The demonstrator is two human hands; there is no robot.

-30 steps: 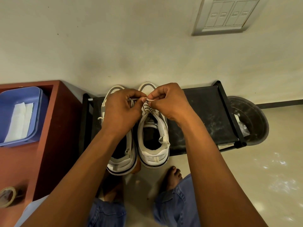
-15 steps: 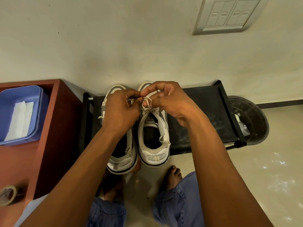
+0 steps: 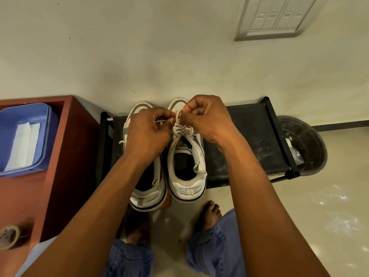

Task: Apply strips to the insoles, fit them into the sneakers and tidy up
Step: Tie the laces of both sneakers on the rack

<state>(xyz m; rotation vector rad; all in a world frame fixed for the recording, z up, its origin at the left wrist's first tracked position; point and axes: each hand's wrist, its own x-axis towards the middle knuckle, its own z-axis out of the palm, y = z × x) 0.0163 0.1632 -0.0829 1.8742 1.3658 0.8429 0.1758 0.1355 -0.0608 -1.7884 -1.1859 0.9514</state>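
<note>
I have both worn white lace-up sneakers (image 3: 186, 162) side by side on the black fabric shoe rack (image 3: 249, 140), toes to the wall, heels hanging over its front edge. My left hand (image 3: 147, 132) pinches one end of the off-white lace (image 3: 178, 118) on the right-hand shoe, and my right hand (image 3: 207, 116) pinches a loop of it; the fingers of both are curled tight on the lace above the top eyelets.

What worries me: the loop is small, so if either pinch slackens it will likely slip free and the knot fall apart. Pulling too hard could drag the shoe forward off the rack, since its heel is already unsupported. I cannot see whether an insole lies flat in the dark opening; a rucked one would stay hidden once tied.

The tape roll (image 3: 9, 236) on the red-brown wooden surface (image 3: 65, 156) and the blue plastic tub (image 3: 43, 116) of white strips (image 3: 23, 148) are yet to be tidied.
</note>
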